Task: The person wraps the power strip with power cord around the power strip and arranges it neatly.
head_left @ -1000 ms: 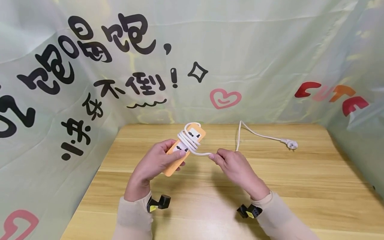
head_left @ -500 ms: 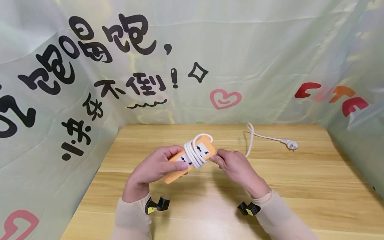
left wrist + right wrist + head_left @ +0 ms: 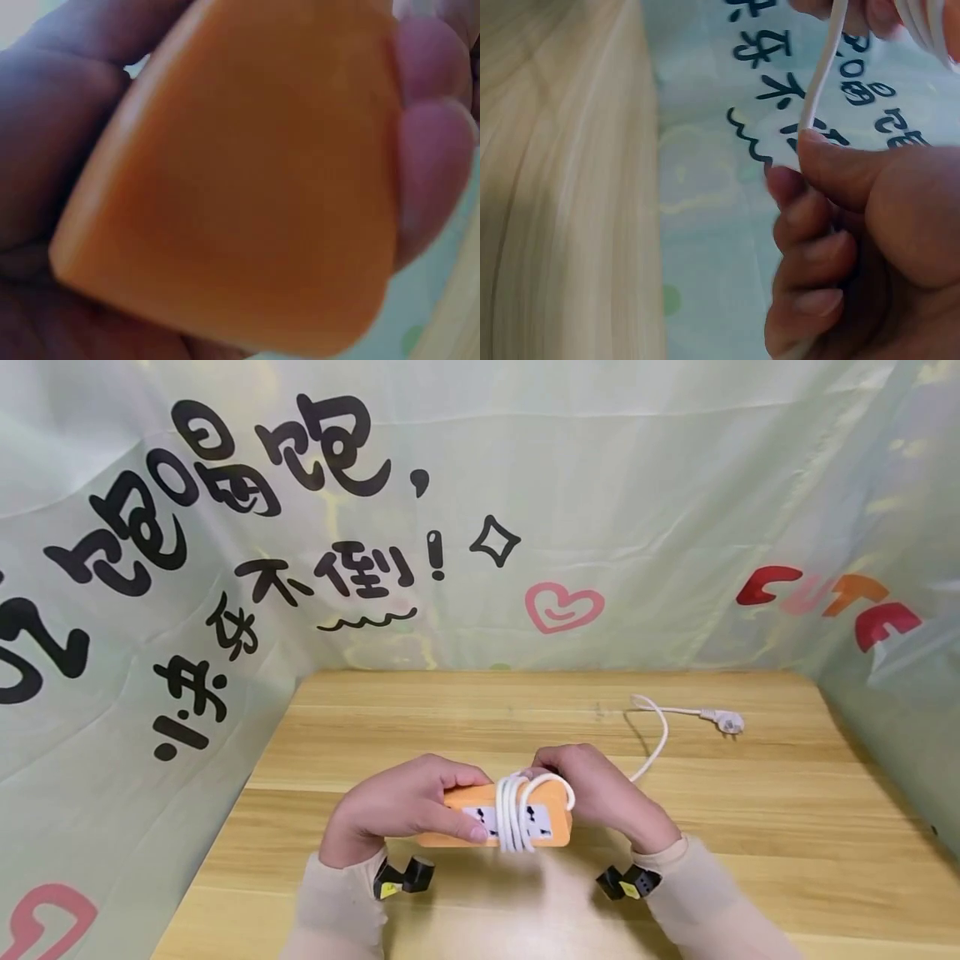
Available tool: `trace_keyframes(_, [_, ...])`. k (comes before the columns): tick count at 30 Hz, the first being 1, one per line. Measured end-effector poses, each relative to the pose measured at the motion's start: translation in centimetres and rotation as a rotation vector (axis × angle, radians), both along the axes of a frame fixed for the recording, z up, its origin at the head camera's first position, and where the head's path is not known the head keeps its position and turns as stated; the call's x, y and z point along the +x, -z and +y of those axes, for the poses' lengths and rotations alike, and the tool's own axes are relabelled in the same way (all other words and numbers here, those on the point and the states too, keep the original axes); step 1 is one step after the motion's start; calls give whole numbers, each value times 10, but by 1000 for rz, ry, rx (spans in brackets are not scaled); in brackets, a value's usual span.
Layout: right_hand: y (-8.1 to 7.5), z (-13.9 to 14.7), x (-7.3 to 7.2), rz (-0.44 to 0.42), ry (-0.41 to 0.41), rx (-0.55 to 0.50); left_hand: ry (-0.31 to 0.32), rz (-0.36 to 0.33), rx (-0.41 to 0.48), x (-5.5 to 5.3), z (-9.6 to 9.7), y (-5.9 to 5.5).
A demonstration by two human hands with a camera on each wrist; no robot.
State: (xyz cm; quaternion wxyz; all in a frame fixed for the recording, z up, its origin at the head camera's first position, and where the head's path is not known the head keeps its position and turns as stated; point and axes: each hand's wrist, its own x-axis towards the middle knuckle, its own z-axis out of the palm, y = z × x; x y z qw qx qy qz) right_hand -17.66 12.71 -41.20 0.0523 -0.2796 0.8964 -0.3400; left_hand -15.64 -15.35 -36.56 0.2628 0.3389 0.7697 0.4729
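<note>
My left hand [image 3: 420, 806] grips an orange power strip [image 3: 557, 835] by its left part, thumb across the front and fingers behind. The strip is held level above the table, its white socket faces turned toward me. Several turns of white cord [image 3: 512, 818] wrap its middle, and one loop leaves the right end. In the left wrist view the bare orange end [image 3: 255, 180] fills the palm. My right hand [image 3: 592, 785], behind the strip's right end, pinches the cord [image 3: 823, 71] between thumb and forefinger, as the right wrist view shows.
The cord's free length [image 3: 662, 735] curves over the wooden table [image 3: 750, 827] to a white plug [image 3: 727, 722] at the back right. A printed cloth [image 3: 637, 527] stands behind and at both sides of the table.
The power strip has turned from a steep slant to level and come down nearer me. My right hand has carried the cord behind it. The free cord has been drawn closer; the plug stays put.
</note>
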Motion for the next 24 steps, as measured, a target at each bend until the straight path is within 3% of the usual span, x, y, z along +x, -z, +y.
trace_keyframes(3, [-2, -1, 1, -5, 60, 23, 26, 38, -58, 0, 7, 4])
trace_keyframes(6, [-7, 1, 3, -50, 110, -31, 33, 102, -141, -2, 13, 8])
trace_keyframes(12, [-14, 1, 6, -83, 117, -97, 2, 261, -338, -6, 24, 19])
trace_keyframes(19, [-19, -6, 13, -45, 196, -124, -105, 231, -420, -6, 30, 21])
trace_keyframes(24, [-22, -13, 21, 18, 197, -121, -193, 227, -441, -5, 30, 21])
